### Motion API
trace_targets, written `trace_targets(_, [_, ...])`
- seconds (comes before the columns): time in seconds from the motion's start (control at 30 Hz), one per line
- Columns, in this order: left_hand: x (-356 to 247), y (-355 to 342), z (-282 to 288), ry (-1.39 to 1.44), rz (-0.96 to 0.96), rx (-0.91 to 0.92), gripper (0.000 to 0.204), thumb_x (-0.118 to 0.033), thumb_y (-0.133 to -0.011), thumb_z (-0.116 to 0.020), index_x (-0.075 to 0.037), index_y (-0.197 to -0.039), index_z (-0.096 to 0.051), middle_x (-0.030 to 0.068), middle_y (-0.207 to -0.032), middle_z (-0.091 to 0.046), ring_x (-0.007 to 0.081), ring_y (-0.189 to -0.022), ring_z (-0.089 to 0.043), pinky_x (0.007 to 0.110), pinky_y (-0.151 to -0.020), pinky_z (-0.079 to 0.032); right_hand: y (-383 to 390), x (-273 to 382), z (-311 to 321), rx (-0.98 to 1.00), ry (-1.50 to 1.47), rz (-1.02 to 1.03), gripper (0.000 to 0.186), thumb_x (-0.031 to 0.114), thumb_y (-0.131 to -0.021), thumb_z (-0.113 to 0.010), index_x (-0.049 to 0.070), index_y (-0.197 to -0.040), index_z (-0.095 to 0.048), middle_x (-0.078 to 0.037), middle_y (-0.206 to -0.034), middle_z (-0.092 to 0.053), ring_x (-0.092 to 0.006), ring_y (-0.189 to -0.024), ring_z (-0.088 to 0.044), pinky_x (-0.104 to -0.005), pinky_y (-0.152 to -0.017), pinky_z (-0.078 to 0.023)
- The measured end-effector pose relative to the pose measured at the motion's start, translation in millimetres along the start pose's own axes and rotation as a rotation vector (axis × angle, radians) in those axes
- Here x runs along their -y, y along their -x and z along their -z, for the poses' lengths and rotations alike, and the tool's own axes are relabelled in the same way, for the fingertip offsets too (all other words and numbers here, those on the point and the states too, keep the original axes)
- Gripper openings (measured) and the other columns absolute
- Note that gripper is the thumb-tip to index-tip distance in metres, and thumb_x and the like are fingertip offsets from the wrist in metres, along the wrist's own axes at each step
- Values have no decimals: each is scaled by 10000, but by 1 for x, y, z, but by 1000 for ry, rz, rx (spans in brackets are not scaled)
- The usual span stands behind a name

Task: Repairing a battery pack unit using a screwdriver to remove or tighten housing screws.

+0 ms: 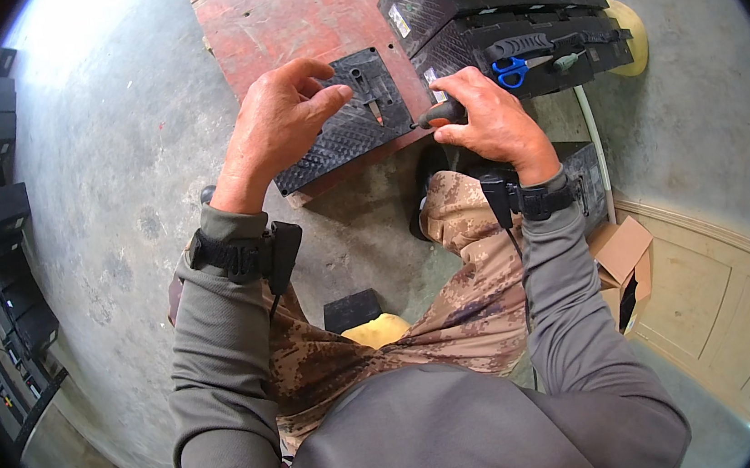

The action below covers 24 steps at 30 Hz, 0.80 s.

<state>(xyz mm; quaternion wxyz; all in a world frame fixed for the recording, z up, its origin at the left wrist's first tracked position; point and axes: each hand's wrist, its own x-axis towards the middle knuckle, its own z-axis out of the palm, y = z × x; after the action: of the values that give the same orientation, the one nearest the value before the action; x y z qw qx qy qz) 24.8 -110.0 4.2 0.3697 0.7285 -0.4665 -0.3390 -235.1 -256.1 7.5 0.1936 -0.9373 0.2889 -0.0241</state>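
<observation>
A black textured plastic lid [321, 153] lies on the red board in front of me. Over its left edge hovers my left hand [276, 121], fingers loosely curled, thumb apart from them and nothing visible between. My right hand [496, 125] is closed around a grey-black and orange handle, apparently a screwdriver [443, 115], whose dark end points left by the lid's right corner. A slim dark piece with a copper-coloured tip [375, 109] rests in the lid's recessed part.
Black battery-like cases with handles [500, 29] are stacked at the far right; blue-handled scissors [511, 72] lie on them. The red board [279, 16] extends away from me. An opened cardboard box [623, 249] stands at right beside a cream panel [700, 282]. More black cases [7, 213] line the left.
</observation>
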Motion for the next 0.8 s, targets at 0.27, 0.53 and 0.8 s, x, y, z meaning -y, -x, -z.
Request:
trace_targets(0.27, [-1, 1, -1, -26, -15, -8, 373, -248, -973, -757, 19, -1229, -706, 157, -991, -763, 204, -891, -722, 337, -777, -590, -8, -1, 8, 180, 33, -292, 439, 495, -936, -662, 90, -1098, -703, -191, -974, -759, -442, -921, -718, -497, -800, -569])
trace_targets(0.53, [-1, -2, -1, -10, -21, -10, 354, -226, -974, -753, 25, -1220, -706, 141, -975, -761, 183, -869, -707, 322, -754, -578, -2, -20, -4, 46, -23, 8, 496, 196, -798, -813, 111, -1262, -658, -176, -1156, -648, -401, -1099, -652, -476, -912, -544])
trace_targets(0.8, [16, -1, -6, 101, -16, -42, 304, -156, -941, -777, 47, -1149, -691, 100, -892, -745, 138, -796, -683, 304, -690, -560, -6, 5, 2, 100, 84, -237, 417, 502, -930, -682, 103, -1051, -699, -206, -898, -727, -440, -900, -696, -531, -779, -535])
